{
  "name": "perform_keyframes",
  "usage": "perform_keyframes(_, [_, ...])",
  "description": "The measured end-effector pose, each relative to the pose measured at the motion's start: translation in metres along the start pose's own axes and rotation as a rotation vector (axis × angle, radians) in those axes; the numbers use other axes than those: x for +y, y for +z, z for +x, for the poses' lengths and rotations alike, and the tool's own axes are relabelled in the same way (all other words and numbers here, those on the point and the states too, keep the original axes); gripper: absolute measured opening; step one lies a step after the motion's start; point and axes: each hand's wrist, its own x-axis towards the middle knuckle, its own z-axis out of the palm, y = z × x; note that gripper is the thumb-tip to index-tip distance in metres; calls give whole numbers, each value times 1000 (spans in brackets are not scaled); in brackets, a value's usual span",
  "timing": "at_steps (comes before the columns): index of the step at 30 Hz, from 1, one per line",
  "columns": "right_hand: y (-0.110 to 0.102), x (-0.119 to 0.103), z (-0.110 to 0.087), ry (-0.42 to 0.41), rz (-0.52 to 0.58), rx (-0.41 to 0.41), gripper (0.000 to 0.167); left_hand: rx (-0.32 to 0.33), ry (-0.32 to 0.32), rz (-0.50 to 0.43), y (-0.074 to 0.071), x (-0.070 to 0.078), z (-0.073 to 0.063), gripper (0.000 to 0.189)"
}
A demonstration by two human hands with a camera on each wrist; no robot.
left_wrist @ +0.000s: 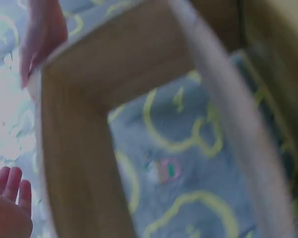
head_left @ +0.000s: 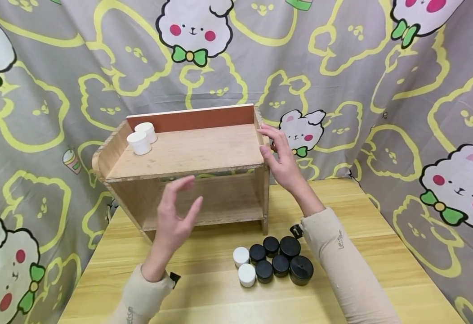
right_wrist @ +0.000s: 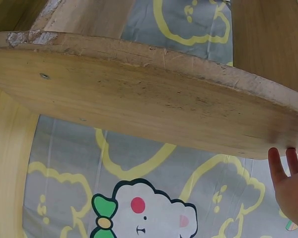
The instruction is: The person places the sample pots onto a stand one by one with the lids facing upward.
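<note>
While a grey printed curtain [head_left: 204, 85] lines the back and both sides, a wood-grain table [head_left: 204, 288] occupies the floor of the work area. On it stands a two-tier wooden shelf [head_left: 204, 153], upright, its edges worn and its top board backed by a reddish-brown strip [head_left: 200, 120]. Its right side panel [right_wrist: 139, 94] shows scuffs on the outer face. Both arms wear beige sleeves [head_left: 341, 265]. The right hand [head_left: 283, 164] grasps the top of that panel, fingertips against the outside. The left hand [head_left: 176, 220] is released, fingers loosely bent, held before the shelf's open front and gripping nothing. On the table, in front of the shelf and toward its right, jars stand in two rows. Each row ends at the right in a large black jar [head_left: 301, 268], preceded by two smaller black jars [head_left: 264, 271] and one white jar [head_left: 247, 274] at the left. Two further white jars [head_left: 139, 143] stand close together at the top board's left end.
</note>
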Motion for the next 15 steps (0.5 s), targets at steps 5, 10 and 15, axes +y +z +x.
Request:
perform_keyframes(5, [0, 0, -1, 2, 5, 2, 42, -236, -151, -62, 20, -4, -39, 51])
perform_keyframes(10, [0, 1, 0, 2, 10, 3, 41, -467, -291, -114, 35, -15, -76, 48])
perform_keyframes(15, [1, 2, 0, 7, 17, 13, 44, -678, -374, -169, 44, -25, -100, 49])
